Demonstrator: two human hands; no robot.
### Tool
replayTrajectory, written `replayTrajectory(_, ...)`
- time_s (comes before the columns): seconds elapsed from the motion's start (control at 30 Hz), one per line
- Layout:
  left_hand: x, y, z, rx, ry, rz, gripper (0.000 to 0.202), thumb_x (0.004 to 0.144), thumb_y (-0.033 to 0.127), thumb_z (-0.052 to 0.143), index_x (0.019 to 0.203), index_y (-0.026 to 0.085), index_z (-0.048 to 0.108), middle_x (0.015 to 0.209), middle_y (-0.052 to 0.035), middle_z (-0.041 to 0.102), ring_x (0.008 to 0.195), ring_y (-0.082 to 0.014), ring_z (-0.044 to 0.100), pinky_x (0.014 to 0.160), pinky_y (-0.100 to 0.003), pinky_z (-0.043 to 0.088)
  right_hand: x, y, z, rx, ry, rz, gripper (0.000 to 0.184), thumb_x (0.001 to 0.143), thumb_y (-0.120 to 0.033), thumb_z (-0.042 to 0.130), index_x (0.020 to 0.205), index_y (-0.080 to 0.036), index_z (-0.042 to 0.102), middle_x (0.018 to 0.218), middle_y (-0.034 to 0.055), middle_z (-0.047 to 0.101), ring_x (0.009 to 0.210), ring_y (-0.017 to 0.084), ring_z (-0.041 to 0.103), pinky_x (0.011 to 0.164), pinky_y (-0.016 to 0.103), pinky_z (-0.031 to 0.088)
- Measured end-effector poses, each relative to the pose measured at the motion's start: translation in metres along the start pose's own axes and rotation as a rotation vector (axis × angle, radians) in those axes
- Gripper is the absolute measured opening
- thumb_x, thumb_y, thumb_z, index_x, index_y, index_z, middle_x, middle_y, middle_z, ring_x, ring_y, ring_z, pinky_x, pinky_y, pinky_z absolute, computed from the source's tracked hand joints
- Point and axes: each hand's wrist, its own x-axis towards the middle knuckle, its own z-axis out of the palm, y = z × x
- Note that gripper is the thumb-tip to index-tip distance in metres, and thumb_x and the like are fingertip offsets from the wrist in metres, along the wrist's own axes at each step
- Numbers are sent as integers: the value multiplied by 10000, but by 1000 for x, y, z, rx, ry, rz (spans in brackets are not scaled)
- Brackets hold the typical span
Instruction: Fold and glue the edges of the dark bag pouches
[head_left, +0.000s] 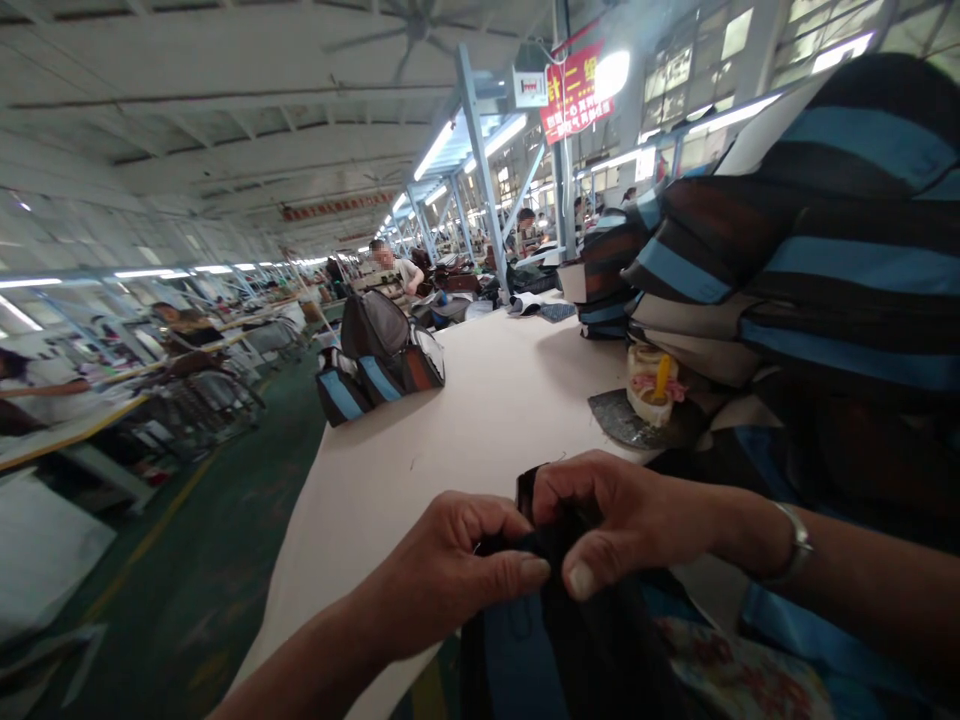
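Worktop is bare ahead of my hands. Its left edge runs from my left forearm out to a bag, and a striped stack crowds the right side. The fabric hangs at the near edge, its top pinched between my closed left hand and right hand, thumbs nearly touching.

Head camera, close over fabric, faces forward.

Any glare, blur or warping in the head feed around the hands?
Head view: wide-angle warp bows the table edge and roof beams; the lamp by the red sign flares white; left hand, right hand and the fabric they pinch are evenly lit, fairly sharp; the striped stack looks soft.
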Motion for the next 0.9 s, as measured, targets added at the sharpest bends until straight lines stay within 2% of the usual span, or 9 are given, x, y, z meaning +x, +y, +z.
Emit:
replayTrajectory(0.07,1,1,1,-20,7,-10,301,831,404,715,790,119,627,690,24,460,639,-94,360,569,-245,272,2,-2,-1,62,-37,-2,344,747,-315,828,903,-113,599,727,-38,545,623,70,436,522,183,320)
replayTrajectory(0.27,5,3,3,-40,34,-35,225,797,297,692,707,130,572,636,39,414,591,-85,318,536,-252,234,6,-3,-4,88,-22,31,196,808,-253,719,844,-95,609,684,-38,513,609,71,388,548,211,284)
replayTrajectory(0.37,7,3,3,-39,16,-46,283,818,390,673,737,139,568,627,42,394,576,-87,297,525,-258,215,5,2,-2,43,33,12,182,804,-254,709,842,-100,618,691,-35,515,619,80,389,559,223,286)
replayTrajectory(0.47,8,4,4,110,61,-55,378,849,489,643,733,137,572,637,37,382,597,-94,293,528,-261,213,3,4,2,-3,101,-26,114,803,-213,673,819,-111,627,692,-36,510,631,85,394,573,225,298)
replayTrajectory(0.6,9,6,6,261,116,-82,274,901,350,562,729,139,597,629,41,376,599,-94,302,537,-256,236,3,5,9,-49,198,-40,87,793,-200,653,782,-115,633,676,-31,522,622,89,402,567,223,310)
replayTrajectory(0.73,7,6,9,449,155,32,274,919,272,531,677,146,561,629,31,436,621,-100,400,575,-253,284,2,7,15,-118,274,-38,55,793,-166,648,823,-120,637,713,-11,583,637,99,459,584,219,357)
replayTrajectory(0.83,3,6,10,598,175,143,296,930,246,531,653,144,538,661,13,500,656,-109,476,616,-259,302,-2,11,15,-260,278,-194,33,857,-156,621,857,-130,640,796,21,627,720,116,534,665,232,411)
replayTrajectory(0.9,0,5,8,573,143,127,322,956,311,525,687,143,581,678,7,511,660,-114,476,620,-260,308,-7,13,12,-446,237,-351,74,910,-163,583,884,-135,646,839,39,623,761,121,550,698,236,421)
